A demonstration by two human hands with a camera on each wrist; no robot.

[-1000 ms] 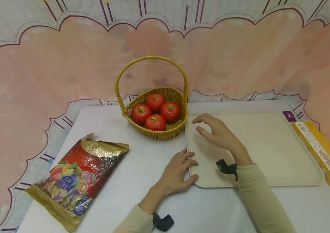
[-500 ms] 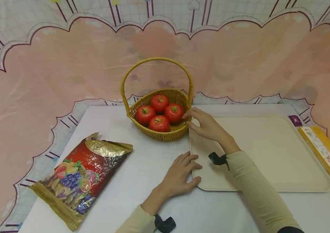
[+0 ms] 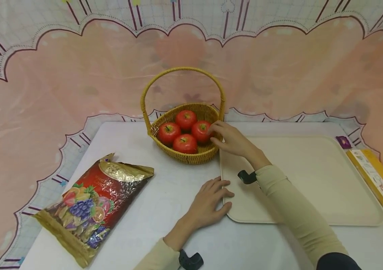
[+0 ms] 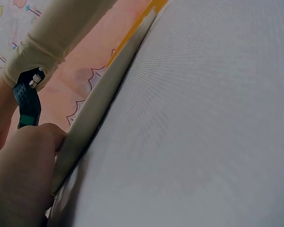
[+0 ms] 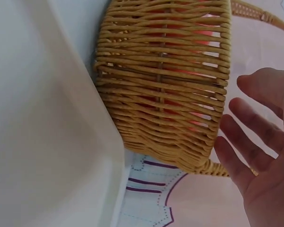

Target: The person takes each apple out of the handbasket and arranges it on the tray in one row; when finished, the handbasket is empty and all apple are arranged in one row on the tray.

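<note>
Several red apples (image 3: 185,144) sit in a yellow wicker basket (image 3: 191,159) with a tall arched handle. My right hand (image 3: 233,140) reaches over the basket's right rim, its fingertips at the rightmost apple (image 3: 201,131); whether they touch it I cannot tell. In the right wrist view, that hand's fingers (image 5: 241,135) are spread and loosely bent above the wicker wall (image 5: 165,85), with nothing gripped. My left hand (image 3: 208,204) rests at the left edge of a cream tray (image 3: 299,180), fingers spread, thumb on the tray's near left corner.
A red and gold bag of fruit candy (image 3: 93,206) lies on the white table at the left. Right of the tray are a yellow pasta box (image 3: 380,187) and a small purple wrapped piece (image 3: 343,142). A patterned pink cloth (image 3: 279,75) hangs behind.
My right hand has moved left and away from me, from above the tray to over the basket's rim beside the right apple. The left hand stays at the tray's edge.
</note>
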